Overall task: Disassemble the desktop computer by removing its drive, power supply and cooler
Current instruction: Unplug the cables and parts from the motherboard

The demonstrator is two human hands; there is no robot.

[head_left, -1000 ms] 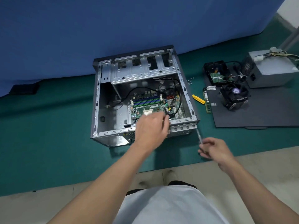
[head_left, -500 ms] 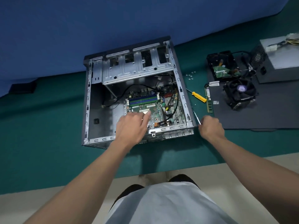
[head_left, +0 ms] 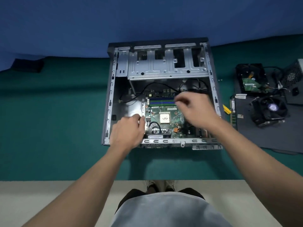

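Motion blur hides the fingers of the left hand and right hand inside the open case, so whether they grip anything I cannot tell. The power supply is cut off at the right edge (drive and cooler lie beside it, on the dark mat).

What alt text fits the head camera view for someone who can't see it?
A person's hands reach into an open desktop computer case on a green surface: the left hand at the left edge of the motherboard, the right hand, blurred, over the memory slots. To its right lie the cooler, drive and power supply, already out.
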